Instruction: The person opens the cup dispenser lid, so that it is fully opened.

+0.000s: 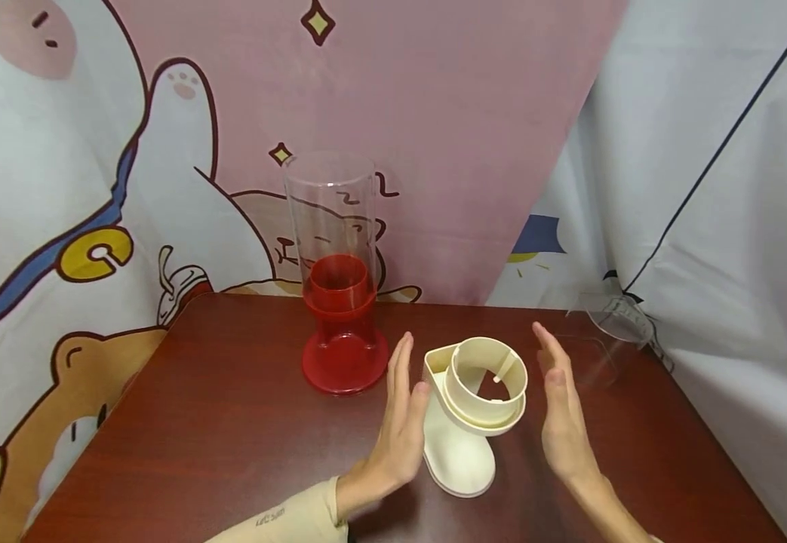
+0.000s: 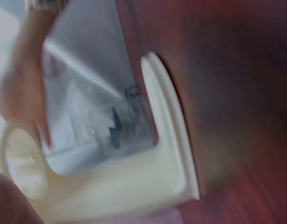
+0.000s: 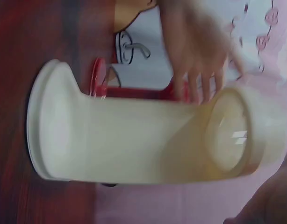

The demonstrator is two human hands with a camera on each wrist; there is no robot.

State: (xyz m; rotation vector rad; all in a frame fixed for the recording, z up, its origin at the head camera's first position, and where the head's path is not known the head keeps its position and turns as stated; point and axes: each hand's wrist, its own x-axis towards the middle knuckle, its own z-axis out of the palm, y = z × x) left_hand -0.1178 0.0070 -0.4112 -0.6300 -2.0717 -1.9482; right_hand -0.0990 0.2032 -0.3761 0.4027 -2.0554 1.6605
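A cream plastic stand (image 1: 461, 460) stands upright on the table, with an oval foot, a tall column and a round open ring (image 1: 487, 381) at its top. My left hand (image 1: 396, 426) is held just left of the ring, fingers straight and palm turned inward. On the other side, my right hand (image 1: 563, 422) mirrors it, fingers extended, with a gap to the ring. Neither hand grips anything. The right wrist view shows the stand's column (image 3: 139, 140) side-on, with the left hand (image 3: 195, 51) beyond it. In the blurred left wrist view, the right hand (image 2: 22, 88) appears behind the ring.
Behind and left of the stand, a red base (image 1: 344, 362) carries a tall clear cylinder (image 1: 332, 204). A transparent container (image 1: 620, 324) lies at the table's back right corner. The dark red-brown table (image 1: 196, 437) meets a cartoon-printed cloth (image 1: 468, 151) at the back.
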